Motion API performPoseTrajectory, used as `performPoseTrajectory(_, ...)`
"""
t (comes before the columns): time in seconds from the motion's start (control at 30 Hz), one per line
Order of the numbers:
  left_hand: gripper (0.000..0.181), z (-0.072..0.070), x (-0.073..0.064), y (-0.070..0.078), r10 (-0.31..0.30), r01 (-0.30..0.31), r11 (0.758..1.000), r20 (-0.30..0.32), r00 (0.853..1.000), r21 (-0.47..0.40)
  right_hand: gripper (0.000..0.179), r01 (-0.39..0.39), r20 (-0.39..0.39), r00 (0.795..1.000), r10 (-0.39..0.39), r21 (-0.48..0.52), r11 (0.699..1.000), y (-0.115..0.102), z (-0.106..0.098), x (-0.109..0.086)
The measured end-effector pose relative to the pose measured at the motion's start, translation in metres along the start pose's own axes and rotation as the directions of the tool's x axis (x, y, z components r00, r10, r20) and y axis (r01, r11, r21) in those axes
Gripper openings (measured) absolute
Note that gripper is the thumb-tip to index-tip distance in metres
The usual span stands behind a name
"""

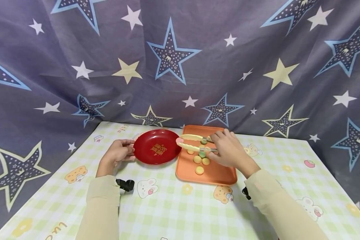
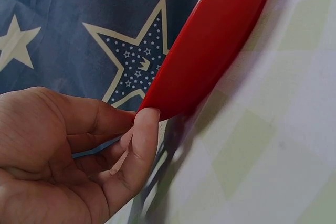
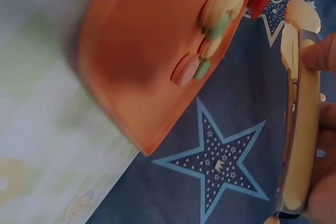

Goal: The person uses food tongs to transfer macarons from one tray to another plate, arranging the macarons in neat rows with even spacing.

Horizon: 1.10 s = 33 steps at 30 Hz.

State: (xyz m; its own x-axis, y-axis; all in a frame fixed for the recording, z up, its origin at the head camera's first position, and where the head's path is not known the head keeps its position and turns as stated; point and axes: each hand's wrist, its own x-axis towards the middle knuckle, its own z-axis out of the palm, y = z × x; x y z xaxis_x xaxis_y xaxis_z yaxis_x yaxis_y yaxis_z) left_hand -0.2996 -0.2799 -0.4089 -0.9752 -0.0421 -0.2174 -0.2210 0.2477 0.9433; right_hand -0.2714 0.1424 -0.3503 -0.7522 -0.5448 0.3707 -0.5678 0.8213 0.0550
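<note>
While the left hand [image 1: 117, 153] is at its rim, round shiny red plate [image 1: 145, 140]: it is at the far side of the tabletop [image 1: 171, 213], with gold writing in its middle. It is hard to tell if its bottom touches the cloth.
Left fingers: they pinch the plate's left edge, some on each side of the rim.
Right hand [image 1: 229, 148]: its fingers are curled round the metal handle of the yellow-tipped tongs [image 1: 192, 147].
Small round pink cookie [image 1: 179, 140]: it is between the tips of the tongs, up by the plate's right edge, where the tray begins.
Flat orange tray with round corners [image 1: 217, 175]: it is just right of the plate. Small round yellow cookies [image 1: 199, 170] and green cookies [image 1: 202, 154] lie on it. The right wrist view also shows another pink cookie [image 3: 185, 70] there, next to a green one.
Cloth: pale green and white checks, with bears, bunnies and flowers.
Grey-blue curtain [image 1: 108, 50]: it hangs behind, covered in stars.
</note>
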Motion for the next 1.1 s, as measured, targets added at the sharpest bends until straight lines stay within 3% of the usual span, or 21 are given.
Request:
performPoseTrajectory(0.27,0.048,0.000,-0.001,0.000,-0.003,0.003,1.000,0.000,1.000,0.009,0.038,-0.034,0.068,0.997,0.034,0.001,0.999,-0.016,0.007,0.023)
performPoseTrajectory(0.67,0.046,0.001,0.000,0.002,-0.009,0.009,1.000,-0.007,1.000,0.008,0.048,-0.065,0.183,0.981,0.066,-0.009,0.998,-0.037,0.023,0.055)
performPoseTrajectory(1.1,0.046,0.000,-0.001,0.001,-0.003,0.003,1.000,-0.002,1.000,0.010,0.055,-0.174,0.292,0.941,0.172,-0.019,0.985,-0.055,0.041,0.080)
